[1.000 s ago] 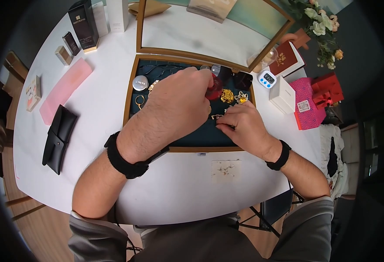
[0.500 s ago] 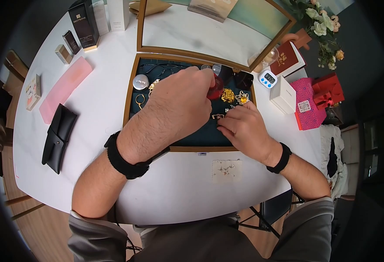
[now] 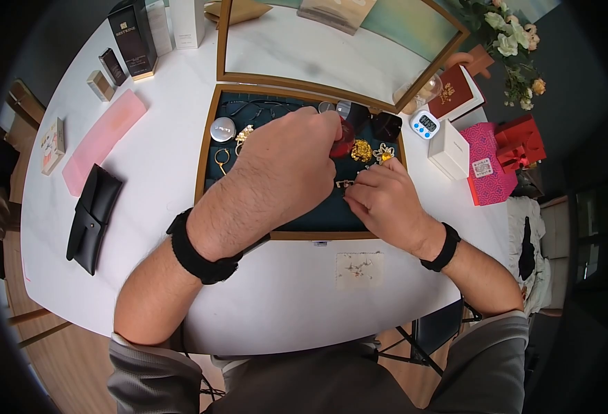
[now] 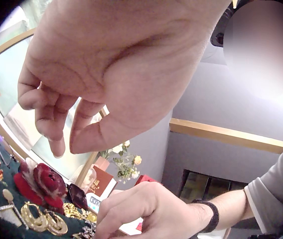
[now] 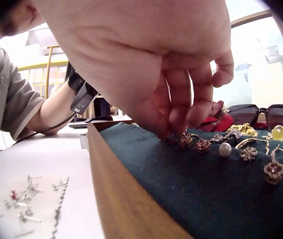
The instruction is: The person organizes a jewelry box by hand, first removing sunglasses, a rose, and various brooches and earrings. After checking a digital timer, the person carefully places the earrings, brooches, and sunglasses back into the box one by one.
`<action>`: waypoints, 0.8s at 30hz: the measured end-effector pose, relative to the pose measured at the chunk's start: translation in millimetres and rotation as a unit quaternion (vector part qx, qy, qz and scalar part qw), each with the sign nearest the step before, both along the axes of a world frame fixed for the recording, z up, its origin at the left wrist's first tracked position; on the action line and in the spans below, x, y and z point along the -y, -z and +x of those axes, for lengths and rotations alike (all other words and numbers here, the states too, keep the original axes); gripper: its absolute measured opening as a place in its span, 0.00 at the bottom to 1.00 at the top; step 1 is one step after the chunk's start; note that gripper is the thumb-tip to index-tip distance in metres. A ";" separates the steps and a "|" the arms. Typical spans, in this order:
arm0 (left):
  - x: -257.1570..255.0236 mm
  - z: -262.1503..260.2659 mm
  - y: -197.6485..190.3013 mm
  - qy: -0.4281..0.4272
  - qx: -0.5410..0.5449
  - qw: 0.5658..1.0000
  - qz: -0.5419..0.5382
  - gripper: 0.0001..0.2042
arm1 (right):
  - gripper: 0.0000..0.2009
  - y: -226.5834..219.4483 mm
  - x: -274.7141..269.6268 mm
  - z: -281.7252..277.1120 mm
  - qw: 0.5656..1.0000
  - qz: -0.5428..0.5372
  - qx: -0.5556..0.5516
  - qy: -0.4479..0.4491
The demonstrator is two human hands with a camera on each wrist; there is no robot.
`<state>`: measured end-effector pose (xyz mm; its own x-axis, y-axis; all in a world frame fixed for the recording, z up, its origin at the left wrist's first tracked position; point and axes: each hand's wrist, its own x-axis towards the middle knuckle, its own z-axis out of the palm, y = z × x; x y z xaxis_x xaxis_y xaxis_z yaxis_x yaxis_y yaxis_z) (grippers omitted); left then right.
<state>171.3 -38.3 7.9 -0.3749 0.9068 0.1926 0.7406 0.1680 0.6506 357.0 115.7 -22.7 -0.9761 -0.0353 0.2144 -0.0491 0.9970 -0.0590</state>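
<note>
Over the middle of a wooden-framed jewellery box [image 3: 297, 235] hangs the left hand [image 3: 276, 155], beside a dark red flower [image 3: 345, 136]. In the left wrist view the left hand [image 4: 111, 69] has loosely bent fingers with nothing visible between them. The right hand [image 3: 392, 205] is low over the box's dark green lining. Its thumb and fingertips pinch a small piece of jewellery, mostly hidden, beside flower-shaped earrings [image 5: 203, 145] and a pearl [image 5: 225, 150]. Gold hoop earrings [image 4: 33, 217] lie near the flower in the left wrist view.
The glass lid [image 3: 331, 81] stands raised behind. A card with small studs [image 3: 359, 270] lies in front. A black pouch [image 3: 94, 219] and pink strip [image 3: 103, 141] are left; a timer [image 3: 425, 125], white box [image 3: 447, 151] and red gift box [image 3: 519, 143] right.
Both hands stay almost where they were. The right hand's fingertips have shifted very slightly over the lining.
</note>
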 end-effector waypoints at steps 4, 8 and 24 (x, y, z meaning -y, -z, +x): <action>-0.5 0.7 -0.4 -0.003 -0.003 1.000 -0.011 0.14 | 0.01 -1.2 0.7 -0.1 1.000 0.000 -0.006 0.004; -0.2 -1.1 0.9 0.001 -0.005 1.000 0.002 0.14 | 0.02 -12.1 2.1 1.5 1.000 0.006 0.017 0.019; 8.9 18.4 -2.9 0.066 -0.064 0.994 -0.058 0.07 | 0.07 -43.9 16.2 88.9 0.999 -0.021 -0.018 0.039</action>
